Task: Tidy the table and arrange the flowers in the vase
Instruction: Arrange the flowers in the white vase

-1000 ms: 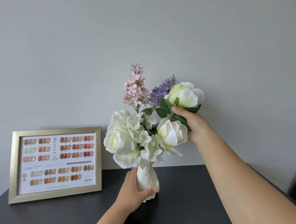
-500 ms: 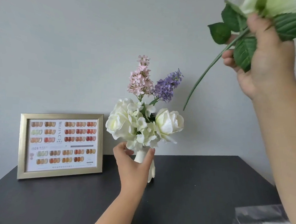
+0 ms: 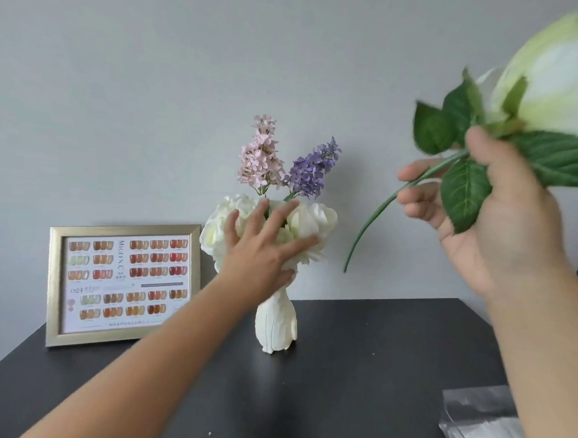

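Note:
A white ribbed vase stands on the black table and holds white roses, a pink sprig and a purple sprig. My left hand lies spread against the front of the white blooms, fingers apart, gripping nothing. My right hand is raised at the right, apart from the vase, shut on the green stem of a large white-green rose. Its bare stem end hangs down to the left, in the air beside the bouquet.
A gold-framed colour chart leans on the grey wall at the left of the table. A clear plastic bag lies at the table's front right corner. A dark edge shows at the far right.
My left hand left the vase neck and rose onto the white blooms. My right hand, with the pulled-out rose, came lower and closer to the camera.

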A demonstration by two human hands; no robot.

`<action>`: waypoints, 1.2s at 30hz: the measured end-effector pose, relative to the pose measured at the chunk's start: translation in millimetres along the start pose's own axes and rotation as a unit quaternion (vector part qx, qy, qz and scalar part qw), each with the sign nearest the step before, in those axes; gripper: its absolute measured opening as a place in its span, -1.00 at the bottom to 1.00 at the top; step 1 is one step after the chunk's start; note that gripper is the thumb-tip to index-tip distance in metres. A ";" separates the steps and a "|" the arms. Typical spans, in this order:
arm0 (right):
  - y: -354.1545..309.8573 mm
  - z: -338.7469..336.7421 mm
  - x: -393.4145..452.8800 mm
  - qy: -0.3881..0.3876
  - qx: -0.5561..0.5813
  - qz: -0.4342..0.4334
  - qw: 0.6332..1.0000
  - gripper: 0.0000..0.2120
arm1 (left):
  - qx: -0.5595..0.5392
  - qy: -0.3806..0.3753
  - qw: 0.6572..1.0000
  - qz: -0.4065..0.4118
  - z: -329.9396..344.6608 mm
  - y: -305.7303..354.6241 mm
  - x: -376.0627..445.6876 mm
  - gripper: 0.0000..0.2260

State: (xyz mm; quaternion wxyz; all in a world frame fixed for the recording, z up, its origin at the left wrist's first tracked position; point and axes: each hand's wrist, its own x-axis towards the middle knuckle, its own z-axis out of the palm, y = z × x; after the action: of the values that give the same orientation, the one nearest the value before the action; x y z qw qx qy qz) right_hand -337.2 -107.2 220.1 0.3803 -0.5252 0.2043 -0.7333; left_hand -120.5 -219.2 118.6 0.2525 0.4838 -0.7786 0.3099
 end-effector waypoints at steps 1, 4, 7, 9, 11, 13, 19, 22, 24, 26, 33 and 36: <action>9.7 -2.7 -4.4 0.005 0.009 0.010 1.000 -0.77 | -0.002 -0.025 1.000 -0.003 -4.3 -6.5 7.2 -0.44; 38.9 -8.9 -14.4 0.015 0.049 0.030 0.998 -0.81 | -0.012 -0.046 0.999 0.009 -13.0 -20.0 28.5 -0.52; 67.3 -11.3 -19.9 0.033 0.079 0.046 0.995 -0.75 | -0.076 -0.070 0.994 0.034 -21.0 -26.0 44.2 -0.58; 84.3 -11.7 -22.8 0.054 0.091 0.051 0.993 -0.74 | -0.120 -0.083 0.988 0.047 -25.7 -27.1 51.5 -0.62; 97.6 -12.5 -25.9 0.073 0.108 0.041 0.991 -0.76 | -0.162 -0.074 0.982 0.054 -27.9 -27.7 56.0 -0.66; 106.6 -13.3 -28.4 0.088 0.129 0.025 0.987 -0.79 | -0.187 -0.062 0.978 0.069 -28.9 -27.3 57.9 -0.68; 120.8 -12.4 -30.9 0.105 0.183 -0.006 0.978 -0.79 | -0.202 -0.066 0.972 0.103 -38.0 -23.0 63.0 -0.71; 126.7 -7.5 -27.7 0.118 0.170 0.000 0.978 -0.81 | -0.201 -0.079 0.971 0.103 -40.8 -22.0 63.7 -0.70; 131.0 -4.7 -24.6 0.123 0.162 0.005 0.979 -0.82 | -0.203 -0.086 0.970 0.098 -41.7 -21.7 63.3 -0.70; 134.2 -1.8 -20.9 0.126 0.154 0.014 0.980 -0.83 | -0.210 -0.087 0.969 0.095 -42.6 -21.8 62.8 -0.70; 147.8 11.7 -1.0 0.073 -0.155 0.060 0.983 -0.83 | -0.215 -0.074 0.971 0.078 -43.2 -22.4 56.3 -0.70; 153.5 15.1 -3.3 0.038 -0.295 0.036 0.954 -0.84 | -0.242 -0.024 0.969 0.053 -41.5 -26.7 43.0 -0.73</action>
State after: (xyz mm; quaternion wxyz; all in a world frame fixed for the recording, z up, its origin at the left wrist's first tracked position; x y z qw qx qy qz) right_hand -270.0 -199.4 116.2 0.2264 -0.5779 0.4445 -0.6459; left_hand -109.7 -223.8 183.0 0.3269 0.3739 -0.8605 0.1137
